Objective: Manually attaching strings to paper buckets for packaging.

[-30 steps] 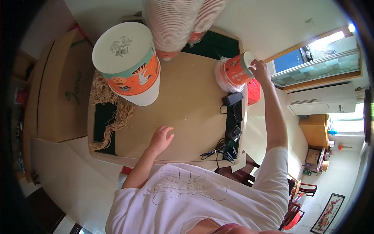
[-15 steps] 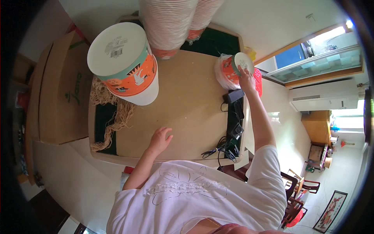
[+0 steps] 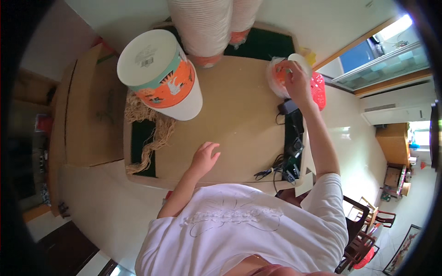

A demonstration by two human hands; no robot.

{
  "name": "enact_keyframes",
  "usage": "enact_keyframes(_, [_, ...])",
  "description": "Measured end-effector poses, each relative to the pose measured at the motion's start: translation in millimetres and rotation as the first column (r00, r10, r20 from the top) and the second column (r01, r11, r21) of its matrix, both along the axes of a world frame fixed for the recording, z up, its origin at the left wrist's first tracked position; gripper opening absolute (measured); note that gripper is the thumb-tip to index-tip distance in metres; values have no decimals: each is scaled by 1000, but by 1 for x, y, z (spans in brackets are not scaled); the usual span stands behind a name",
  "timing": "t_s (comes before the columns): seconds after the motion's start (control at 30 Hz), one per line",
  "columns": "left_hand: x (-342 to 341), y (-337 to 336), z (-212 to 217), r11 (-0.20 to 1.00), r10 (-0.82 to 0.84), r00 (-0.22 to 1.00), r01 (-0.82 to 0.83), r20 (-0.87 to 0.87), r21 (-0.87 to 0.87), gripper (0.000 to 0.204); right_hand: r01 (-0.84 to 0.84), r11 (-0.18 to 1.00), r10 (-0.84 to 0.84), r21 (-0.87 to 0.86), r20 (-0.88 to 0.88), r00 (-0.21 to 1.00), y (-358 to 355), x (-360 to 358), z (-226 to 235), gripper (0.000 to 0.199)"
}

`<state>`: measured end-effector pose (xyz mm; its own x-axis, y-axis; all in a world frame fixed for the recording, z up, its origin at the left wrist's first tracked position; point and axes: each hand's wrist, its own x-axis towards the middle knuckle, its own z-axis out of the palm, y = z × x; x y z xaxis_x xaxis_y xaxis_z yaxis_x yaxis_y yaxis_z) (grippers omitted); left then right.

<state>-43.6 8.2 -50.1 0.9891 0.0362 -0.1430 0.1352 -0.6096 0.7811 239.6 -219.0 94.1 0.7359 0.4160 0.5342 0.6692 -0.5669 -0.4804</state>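
Note:
My right hand (image 3: 298,85) is at the far right of the table, its fingers curled on a small orange paper bowl (image 3: 301,60) with a pale round base facing up. The hand covers part of it. Right beside this bowl, clear plastic wrap (image 3: 274,83) surrounds orange printed ware. My left hand (image 3: 206,158) hovers over the near part of the cardboard sheet (image 3: 230,115), fingers loosely bent and apart, holding nothing. Upside down at the left stands a large orange, teal and white paper bucket (image 3: 168,85), with a white rim section below.
Tall wrapped stacks of paper bowls (image 3: 202,27) rise at the back. Tan stringy fibre (image 3: 149,119) lies by the bucket. Black cables and adapters (image 3: 287,158) line the right edge, near a red plastic basket (image 3: 318,91). A big carton (image 3: 94,110) stands left of the table (image 3: 221,185).
My right hand has shifted from the bowl's pale base to its left side, with fingers more curled. The whole view has moved slightly; my left hand stays over the cardboard.

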Motion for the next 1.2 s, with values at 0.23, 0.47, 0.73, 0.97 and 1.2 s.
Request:
enact_keyframes(0.23, [-16,20,-13,992,121,992,-120,-22,43,29,-765,628,705,144,311,638,24,-179,150,12])
enact_keyframes(0.47, [-31,27,-7,988,145,986,-141,-77,62,31,-818,546,802,181,168,573,24,-194,193,28])
enact_keyframes(0.73, [-46,25,-9,985,157,984,-150,-81,84,31,-845,516,827,139,174,534,21,-211,196,32])
enact_keyframes(0.97, [-39,22,-7,990,129,990,-126,-59,57,30,-862,501,835,75,221,504,30,-206,197,36])
enact_keyframes(1.2, [-37,24,-1,991,125,991,-122,-57,64,30,-880,474,856,36,216,470,30,-205,201,39])
